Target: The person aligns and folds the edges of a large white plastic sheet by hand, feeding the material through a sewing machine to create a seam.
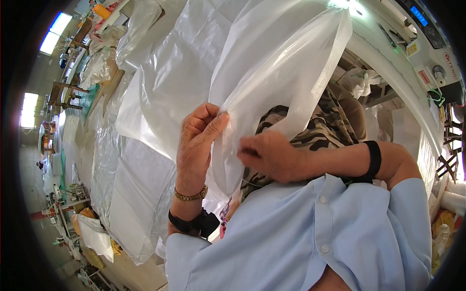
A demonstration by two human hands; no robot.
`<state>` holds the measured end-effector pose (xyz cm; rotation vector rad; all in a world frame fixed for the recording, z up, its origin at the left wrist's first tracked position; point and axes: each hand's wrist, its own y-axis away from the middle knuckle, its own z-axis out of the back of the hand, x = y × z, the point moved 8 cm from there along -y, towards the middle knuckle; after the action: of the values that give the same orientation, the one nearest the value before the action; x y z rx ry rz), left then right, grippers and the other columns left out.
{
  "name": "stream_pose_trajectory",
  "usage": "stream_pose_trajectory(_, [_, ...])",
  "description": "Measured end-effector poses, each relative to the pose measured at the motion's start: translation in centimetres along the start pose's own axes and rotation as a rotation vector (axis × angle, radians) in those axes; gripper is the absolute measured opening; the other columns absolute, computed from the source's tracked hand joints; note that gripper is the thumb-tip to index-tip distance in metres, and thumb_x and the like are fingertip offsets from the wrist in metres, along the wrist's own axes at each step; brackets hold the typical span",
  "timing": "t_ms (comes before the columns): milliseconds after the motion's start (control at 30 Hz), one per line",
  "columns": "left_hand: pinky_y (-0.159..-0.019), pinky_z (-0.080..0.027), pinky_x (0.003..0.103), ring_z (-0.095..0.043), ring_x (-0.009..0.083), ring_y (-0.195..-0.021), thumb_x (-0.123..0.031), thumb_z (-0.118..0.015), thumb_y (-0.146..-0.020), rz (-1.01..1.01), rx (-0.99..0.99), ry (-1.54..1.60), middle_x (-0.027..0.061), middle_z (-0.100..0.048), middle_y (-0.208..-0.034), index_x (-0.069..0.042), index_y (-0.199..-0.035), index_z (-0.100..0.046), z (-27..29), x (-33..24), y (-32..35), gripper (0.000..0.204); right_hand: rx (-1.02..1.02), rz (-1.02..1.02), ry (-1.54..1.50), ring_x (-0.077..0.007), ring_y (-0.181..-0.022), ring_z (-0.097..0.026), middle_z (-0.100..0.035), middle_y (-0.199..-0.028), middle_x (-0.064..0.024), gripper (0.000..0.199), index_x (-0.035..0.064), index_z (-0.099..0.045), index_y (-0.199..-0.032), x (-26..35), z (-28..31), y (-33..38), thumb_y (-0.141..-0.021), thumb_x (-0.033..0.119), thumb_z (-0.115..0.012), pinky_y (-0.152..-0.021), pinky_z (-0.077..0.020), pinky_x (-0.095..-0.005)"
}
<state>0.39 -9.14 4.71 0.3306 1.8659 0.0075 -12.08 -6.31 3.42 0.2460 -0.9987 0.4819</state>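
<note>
A translucent white plastic sheet point(272, 72) hangs from the lit work surface at the upper right down toward my lap. My left hand point(196, 138) pinches its edge between thumb and fingers, and a loose strip of the sheet droops below the grip. Just to the right, my right hand point(272, 155) is held close to the hanging sheet with its fingers curled. Those fingers are smeared by motion, so whether they hold anything does not show. The sheet's far end lies under the bright lamp of a sewing machine point(432, 63).
More white plastic sheeting point(165, 72) spreads over the left side. Tweezers point(387, 35) lie on the white machine table point(361, 22). A wooden stool point(65, 95) stands far left. White rolls point(454, 196) sit at the right edge. Camouflage trousers point(320, 128) cover my lap.
</note>
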Motion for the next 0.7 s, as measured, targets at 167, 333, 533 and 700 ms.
stream_pose_trajectory(167, [-0.065,-0.041,0.018,-0.052,0.0020,-0.070,-0.011,-0.062,-0.095,-0.046,0.026,-0.210,-0.0033,-0.061,-0.079,-0.002,-0.090,-0.061,-1.2,-0.8,0.8,0.010,0.300,0.213,-0.156,-0.0375,-0.074,-0.064,-0.065,-0.074,-0.0175,0.020,0.0013,-0.063,-0.082,4.1,-2.3,0.7,-0.089,0.019,-0.058,-0.070,-0.0503,-0.0454])
stream_pose_trajectory(333, [-0.064,-0.041,0.018,-0.051,0.0017,-0.071,-0.011,-0.063,-0.094,0.020,0.114,-0.272,-0.0034,-0.059,-0.075,-0.001,-0.092,-0.061,-1.6,-0.2,1.4,0.010,0.319,0.276,-0.003,-0.0371,-0.069,-0.064,-0.064,-0.070,-0.0158,0.022,0.0018,-0.063,-0.081,6.1,-2.2,1.1,-0.091,0.021,-0.059,-0.065,-0.0508,-0.0448])
stream_pose_trajectory(533, [-0.065,-0.049,0.023,-0.057,0.0047,-0.074,-0.006,-0.065,-0.090,-0.009,0.291,-0.672,0.0013,-0.062,-0.075,0.001,-0.092,-0.062,-1.7,-0.9,2.8,0.009,0.359,0.220,0.034,-0.0367,-0.069,-0.064,-0.063,-0.070,-0.0169,0.027,0.0012,-0.062,-0.079,5.4,-2.2,1.5,-0.093,0.023,-0.059,-0.064,-0.0512,-0.0446])
stream_pose_trajectory(700, [-0.066,-0.050,0.025,-0.058,0.0075,-0.072,-0.005,-0.064,-0.090,-0.082,0.326,-0.765,0.0045,-0.062,-0.075,0.002,-0.092,-0.062,-1.1,-1.5,3.6,0.007,0.449,0.208,-0.047,-0.0357,-0.081,-0.065,-0.065,-0.081,-0.0163,0.020,0.0015,-0.065,-0.095,5.2,-3.4,1.6,-0.094,0.020,-0.057,-0.073,-0.0510,-0.0452])
